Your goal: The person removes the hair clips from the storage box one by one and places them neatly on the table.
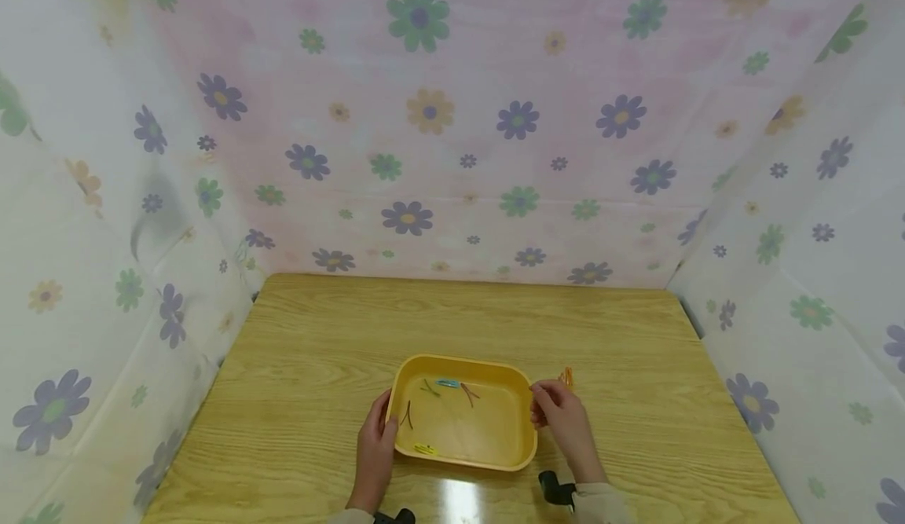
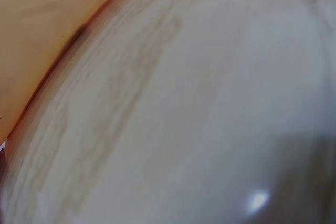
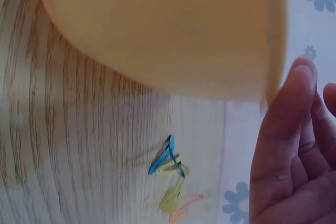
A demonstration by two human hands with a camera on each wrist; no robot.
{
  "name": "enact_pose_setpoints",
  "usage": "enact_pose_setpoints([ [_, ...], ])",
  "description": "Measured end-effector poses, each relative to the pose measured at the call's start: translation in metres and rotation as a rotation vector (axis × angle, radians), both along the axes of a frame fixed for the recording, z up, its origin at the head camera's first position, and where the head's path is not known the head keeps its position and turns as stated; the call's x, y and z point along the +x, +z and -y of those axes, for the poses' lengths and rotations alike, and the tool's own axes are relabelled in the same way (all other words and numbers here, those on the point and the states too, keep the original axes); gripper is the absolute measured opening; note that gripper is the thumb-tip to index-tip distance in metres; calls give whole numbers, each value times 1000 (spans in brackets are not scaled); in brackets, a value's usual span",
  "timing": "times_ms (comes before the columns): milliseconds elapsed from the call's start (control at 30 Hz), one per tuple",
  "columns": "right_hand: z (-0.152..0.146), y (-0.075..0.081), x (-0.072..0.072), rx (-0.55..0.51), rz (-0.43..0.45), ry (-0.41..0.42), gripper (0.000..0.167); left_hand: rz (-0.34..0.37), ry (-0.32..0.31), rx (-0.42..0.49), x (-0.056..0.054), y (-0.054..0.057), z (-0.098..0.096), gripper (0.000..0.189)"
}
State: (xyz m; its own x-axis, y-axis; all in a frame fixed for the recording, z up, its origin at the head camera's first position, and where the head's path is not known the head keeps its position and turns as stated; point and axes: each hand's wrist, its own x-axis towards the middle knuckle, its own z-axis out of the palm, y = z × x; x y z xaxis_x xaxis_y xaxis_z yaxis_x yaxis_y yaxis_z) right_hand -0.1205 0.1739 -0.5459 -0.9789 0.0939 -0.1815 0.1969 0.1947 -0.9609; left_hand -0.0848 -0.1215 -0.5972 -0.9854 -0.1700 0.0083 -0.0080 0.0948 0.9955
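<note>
A shallow yellow plastic tray (image 1: pixel 488 430) lies near the front of the table. My left hand (image 1: pixel 375 437) grips its left side, thumb at the rim and fingers along the outer wall. Inside lie a green hair clip (image 1: pixel 430 390), a blue snap clip (image 1: pixel 448 383), a reddish clip (image 1: pixel 470 394), a dark clip (image 1: pixel 407 415) and a yellow snap clip (image 1: pixel 425 448). At the right rim is my right hand (image 1: pixel 566 422), thumb and fingertips drawn together; whether anything small is between them is hidden. The left wrist view shows only tray and table, without the hand.
Orange clips (image 1: pixel 568 377) lie on the wooden table (image 1: pixel 339 320) just beyond the right hand. Beside them, the right wrist view shows a blue clip (image 3: pixel 163 156) and a yellow clip (image 3: pixel 173 195). Flower-printed cloth (image 1: pixel 459 131) encloses the table's back and sides.
</note>
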Motion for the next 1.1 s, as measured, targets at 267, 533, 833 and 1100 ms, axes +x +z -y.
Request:
enact_pose_setpoints([
  [267, 13, 2, 2, 47, -41, 19, 23, 4, 0, 14, 0, -1, 0, 40],
  [533, 25, 1, 6, 119, -40, 87, 24, -8, 5, 22, -6, -24, 3, 39],
  [833, 35, -1, 14, 274, -65, 142, 23, -25, 9, 1, -4, -28, 3, 37],
  [1100, 45, -2, 19, 239, -109, 200, 25, -8, 14, 1, -7, -27, 2, 36],
])
